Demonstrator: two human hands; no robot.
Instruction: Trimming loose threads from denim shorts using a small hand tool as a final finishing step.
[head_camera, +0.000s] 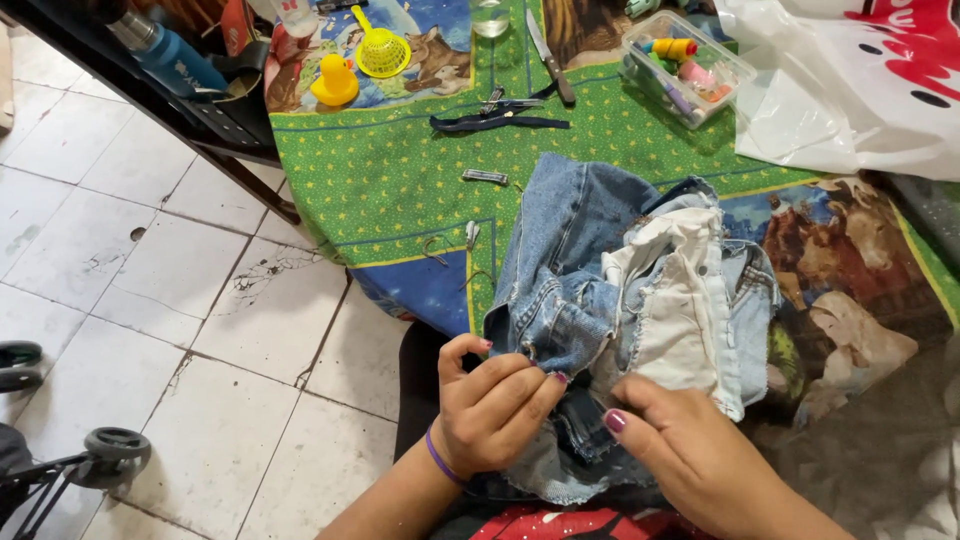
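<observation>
Green patterned cloth (400, 170) covers the table above cracked white floor tiles (150, 300). At centre lies a crumpled denim garment (570, 270), faded blue with a frayed white lining turned outward. The left hand (490, 410) pinches its lower hem, fingers curled closed. The right hand (690, 455) rests half-open, fingertips touching the fabric's lower edge.

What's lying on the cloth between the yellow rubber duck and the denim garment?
In the head view, a small metal clip lies between the duck and the denim garment.
</observation>
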